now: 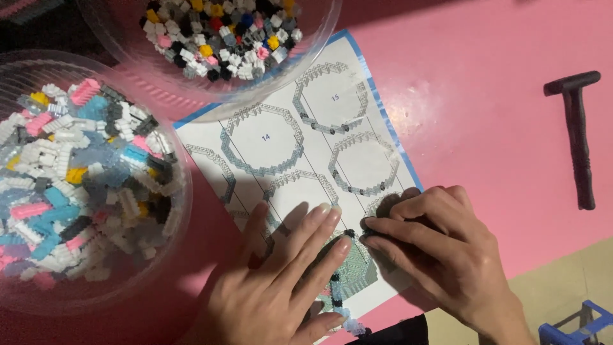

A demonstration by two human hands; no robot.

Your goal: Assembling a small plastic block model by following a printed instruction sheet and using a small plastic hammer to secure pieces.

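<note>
We press a little block model down on the paper with both hands.

Our left hand lies flat with its fingers straight and close together, pushing on the pale green block model. Our right hand curls over the top edge of the model, and its fingertips pinch small dark blocks there. The model sits on the lower part of the instruction sheet, which shows ring shapes and lies on the pink table. A string of blue, pink and black blocks hangs from the model near us. Two clear bowls full of tiny coloured blocks sit to the left. A black tool with a handle lies far off to the right.
</note>
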